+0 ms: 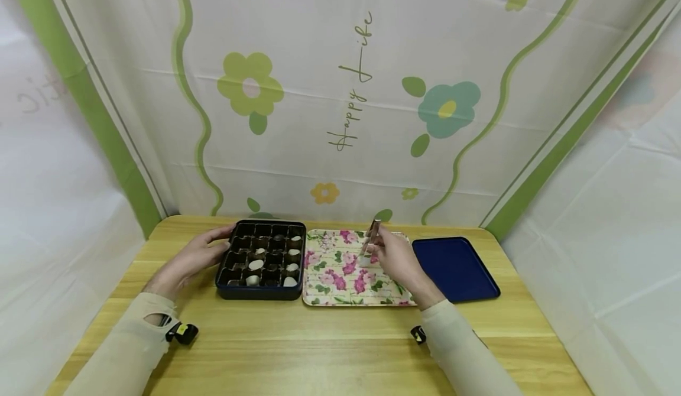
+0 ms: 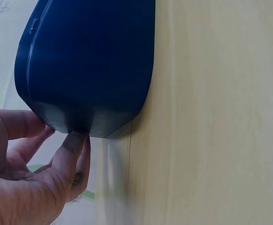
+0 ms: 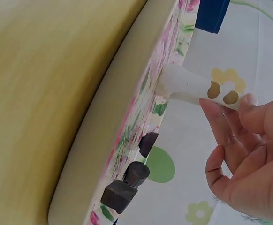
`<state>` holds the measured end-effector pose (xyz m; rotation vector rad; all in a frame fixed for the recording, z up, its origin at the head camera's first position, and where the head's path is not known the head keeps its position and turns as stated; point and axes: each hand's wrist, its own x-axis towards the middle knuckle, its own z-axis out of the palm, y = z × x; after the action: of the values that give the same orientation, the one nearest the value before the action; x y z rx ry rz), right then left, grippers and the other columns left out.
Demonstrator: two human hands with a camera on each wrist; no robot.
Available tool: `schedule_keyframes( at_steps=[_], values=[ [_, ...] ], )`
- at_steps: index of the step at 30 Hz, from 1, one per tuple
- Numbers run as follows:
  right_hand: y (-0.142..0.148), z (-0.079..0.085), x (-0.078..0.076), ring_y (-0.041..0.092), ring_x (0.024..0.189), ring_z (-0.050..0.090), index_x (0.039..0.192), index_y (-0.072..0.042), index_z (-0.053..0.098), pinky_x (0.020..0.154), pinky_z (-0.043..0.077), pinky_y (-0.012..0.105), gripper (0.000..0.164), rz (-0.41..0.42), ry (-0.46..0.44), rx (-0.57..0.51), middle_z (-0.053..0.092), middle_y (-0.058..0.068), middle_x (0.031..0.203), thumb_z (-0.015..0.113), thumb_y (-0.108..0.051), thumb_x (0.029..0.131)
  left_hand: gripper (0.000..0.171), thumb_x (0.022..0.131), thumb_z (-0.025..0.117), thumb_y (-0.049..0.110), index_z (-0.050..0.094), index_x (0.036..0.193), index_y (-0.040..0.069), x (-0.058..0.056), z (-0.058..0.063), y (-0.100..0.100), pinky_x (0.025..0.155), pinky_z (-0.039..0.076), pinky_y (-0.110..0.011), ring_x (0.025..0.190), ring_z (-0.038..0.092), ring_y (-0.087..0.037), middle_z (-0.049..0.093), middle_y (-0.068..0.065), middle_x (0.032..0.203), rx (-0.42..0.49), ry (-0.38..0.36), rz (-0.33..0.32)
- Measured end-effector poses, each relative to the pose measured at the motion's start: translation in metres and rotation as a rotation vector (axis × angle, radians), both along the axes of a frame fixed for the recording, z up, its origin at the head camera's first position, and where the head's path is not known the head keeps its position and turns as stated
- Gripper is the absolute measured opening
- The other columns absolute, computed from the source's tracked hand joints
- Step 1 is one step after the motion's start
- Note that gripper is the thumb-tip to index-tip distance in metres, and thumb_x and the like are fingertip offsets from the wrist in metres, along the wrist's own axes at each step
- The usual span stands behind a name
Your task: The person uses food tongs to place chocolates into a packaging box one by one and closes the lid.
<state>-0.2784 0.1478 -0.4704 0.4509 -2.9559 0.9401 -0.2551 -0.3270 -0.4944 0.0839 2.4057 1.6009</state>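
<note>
My left hand (image 1: 197,254) rests its fingertips against the left side of a dark blue box (image 1: 260,294) near its far corner; the left wrist view shows those fingers (image 2: 73,152) at the wall. Inside the box is a divided black insert with dark and white chocolates (image 1: 256,264) in several compartments. With the right hand (image 1: 396,257) I pinch white tongs (image 3: 185,84) with brown ovals. Their flared end points down, right at the surface of the flowered tray (image 1: 330,295). In the right wrist view, several dark chocolates (image 3: 120,196) lie on the tray.
A dark blue lid (image 1: 454,269) lies to the right of the tray, on the wooden table (image 1: 298,349). Behind the table's back edge hangs a white cloth (image 1: 303,29) with printed flowers, and cloth panels flank both sides.
</note>
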Motion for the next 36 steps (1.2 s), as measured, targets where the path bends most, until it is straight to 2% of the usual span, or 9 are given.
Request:
schedule_keyframes(
  at_steps=[4, 11, 16, 18, 21, 24, 27, 31, 36],
  values=[
    [0.003, -0.001, -0.001, 0.023, 0.088, 0.077, 0.128, -0.018, 0.063, 0.063, 0.053, 0.029, 0.022, 0.012, 0.001, -0.017, 0.081, 0.005, 0.110, 0.062, -0.024, 0.107, 0.060, 0.113, 0.045, 0.015, 0.023, 0.170, 0.014, 0.000, 0.000, 0.000, 0.116, 0.050, -0.053, 0.148, 0.044, -0.045, 0.016, -0.027, 0.175, 0.002, 0.003, 0.001],
    [-0.002, -0.001, -0.002, 0.015, 0.075, 0.072, 0.118, -0.016, 0.065, 0.058, 0.052, 0.027, 0.012, -0.008, 0.095, 0.048, 0.079, 0.007, 0.102, 0.063, -0.019, 0.107, 0.061, 0.113, 0.046, 0.017, 0.023, 0.169, 0.011, 0.000, 0.001, 0.000, 0.115, 0.052, -0.050, 0.146, 0.045, -0.043, 0.017, -0.029, 0.174, 0.003, 0.011, -0.008],
    [-0.021, 0.015, -0.004, 0.015, 0.070, 0.069, 0.120, -0.022, 0.062, 0.048, 0.044, 0.027, 0.011, 0.012, 0.103, 0.032, 0.076, 0.005, 0.108, 0.060, -0.022, 0.109, 0.061, 0.113, 0.046, 0.018, 0.023, 0.169, 0.011, 0.001, 0.001, 0.000, 0.115, 0.052, -0.051, 0.147, 0.044, -0.045, 0.017, -0.028, 0.174, -0.008, 0.013, -0.006],
    [-0.032, 0.022, -0.005, 0.015, 0.076, 0.071, 0.122, -0.025, 0.061, 0.048, 0.045, 0.027, 0.013, 0.028, 0.092, 0.003, 0.075, 0.003, 0.109, 0.059, -0.024, 0.109, 0.060, 0.114, 0.046, 0.018, 0.023, 0.169, 0.012, 0.000, 0.000, -0.001, 0.117, 0.049, -0.055, 0.149, 0.041, -0.047, 0.017, -0.028, 0.174, -0.013, 0.011, -0.003],
    [-0.052, 0.029, -0.008, 0.015, 0.088, 0.074, 0.122, -0.025, 0.062, 0.056, 0.052, 0.026, 0.014, 0.061, 0.095, -0.038, 0.075, 0.000, 0.111, 0.060, -0.024, 0.108, 0.060, 0.114, 0.045, 0.018, 0.024, 0.169, 0.013, 0.000, 0.000, 0.000, 0.118, 0.046, -0.060, 0.152, 0.037, -0.049, 0.016, -0.027, 0.175, -0.012, 0.008, 0.002],
    [-0.073, 0.034, -0.011, 0.014, 0.097, 0.075, 0.123, -0.023, 0.063, 0.073, 0.061, 0.026, 0.016, 0.113, 0.109, -0.072, 0.076, -0.003, 0.111, 0.061, -0.024, 0.107, 0.060, 0.114, 0.045, 0.017, 0.023, 0.169, 0.012, 0.001, -0.001, 0.000, 0.119, 0.044, -0.061, 0.153, 0.035, -0.050, 0.015, -0.027, 0.175, -0.001, 0.010, 0.001],
    [-0.095, 0.038, -0.014, 0.013, 0.101, 0.075, 0.126, -0.020, 0.063, 0.084, 0.063, 0.025, 0.019, 0.169, 0.104, -0.110, 0.076, -0.004, 0.112, 0.060, -0.024, 0.107, 0.060, 0.114, 0.044, 0.017, 0.023, 0.169, 0.011, 0.001, -0.001, -0.001, 0.118, 0.045, -0.060, 0.152, 0.036, -0.050, 0.015, -0.028, 0.175, -0.003, 0.016, -0.006],
    [-0.123, 0.041, -0.016, 0.012, 0.094, 0.074, 0.130, -0.020, 0.061, 0.070, 0.060, 0.023, 0.022, 0.219, 0.090, -0.114, 0.076, -0.006, 0.114, 0.055, -0.026, 0.109, 0.060, 0.114, 0.045, 0.017, 0.023, 0.170, 0.012, 0.001, 0.000, -0.001, 0.117, 0.048, -0.056, 0.149, 0.041, -0.047, 0.016, -0.028, 0.175, 0.005, 0.011, -0.007],
    [-0.156, 0.041, -0.023, 0.013, 0.077, 0.070, 0.131, -0.023, 0.060, 0.055, 0.045, 0.020, 0.022, 0.245, 0.106, -0.078, 0.077, -0.009, 0.111, 0.052, -0.029, 0.111, 0.061, 0.113, 0.045, 0.016, 0.023, 0.170, 0.013, 0.000, 0.001, 0.000, 0.117, 0.049, -0.055, 0.147, 0.045, -0.045, 0.016, -0.028, 0.174, 0.014, 0.006, -0.004]
  ],
)
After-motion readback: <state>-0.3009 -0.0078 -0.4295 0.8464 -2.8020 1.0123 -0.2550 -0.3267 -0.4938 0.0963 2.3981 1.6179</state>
